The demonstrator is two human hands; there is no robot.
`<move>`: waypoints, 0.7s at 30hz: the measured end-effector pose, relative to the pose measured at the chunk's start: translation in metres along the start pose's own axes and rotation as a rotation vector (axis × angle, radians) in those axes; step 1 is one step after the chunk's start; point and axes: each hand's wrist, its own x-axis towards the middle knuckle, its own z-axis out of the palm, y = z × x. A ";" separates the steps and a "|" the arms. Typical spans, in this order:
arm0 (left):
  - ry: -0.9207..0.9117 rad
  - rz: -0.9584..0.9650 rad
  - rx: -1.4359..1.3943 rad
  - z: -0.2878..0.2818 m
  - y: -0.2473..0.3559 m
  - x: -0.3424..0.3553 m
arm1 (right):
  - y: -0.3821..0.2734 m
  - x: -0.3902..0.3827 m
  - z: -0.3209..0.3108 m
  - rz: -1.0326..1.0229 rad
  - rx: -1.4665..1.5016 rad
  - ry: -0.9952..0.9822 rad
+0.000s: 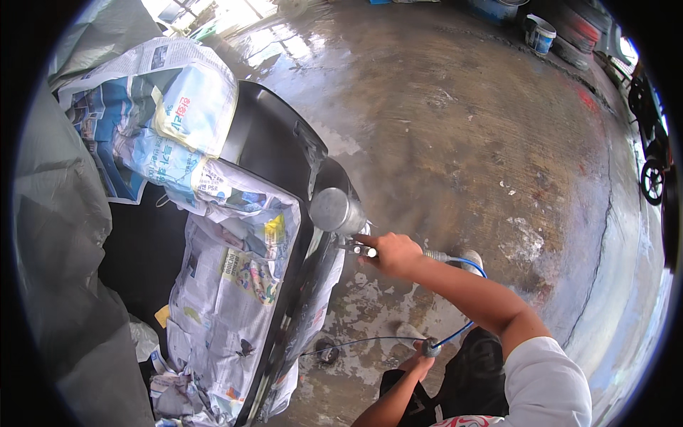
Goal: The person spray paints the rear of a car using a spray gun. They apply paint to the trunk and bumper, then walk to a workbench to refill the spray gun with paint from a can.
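Note:
My right hand (395,253) is wrapped round the grip of a spray gun with a round silver paint cup (332,211) on top. The gun is beside a dark car body panel (267,128), close to its edge; its nozzle is hard to make out. From the grip a blue air hose (455,334) loops down to my left hand (421,364), which is closed round it near my legs. Newspaper sheets (220,292) cover much of the car around the dark painted strip.
Grey plastic sheeting (60,228) drapes the car on the left. The stained concrete floor (462,128) is wet-looking near the top. A white bucket (541,35) and stacked tyres (580,32) stand at the far right, with a motorcycle wheel (652,181) by the right edge.

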 end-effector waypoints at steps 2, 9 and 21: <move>0.128 -0.114 -0.033 0.029 -0.013 0.023 | 0.019 0.004 -0.010 0.018 0.149 0.096; 0.147 -0.178 -0.537 0.100 0.024 0.071 | 0.070 0.023 -0.063 -0.132 0.415 0.267; 0.045 -0.084 -0.790 0.251 0.140 0.183 | 0.114 0.086 -0.054 -0.336 0.633 -0.003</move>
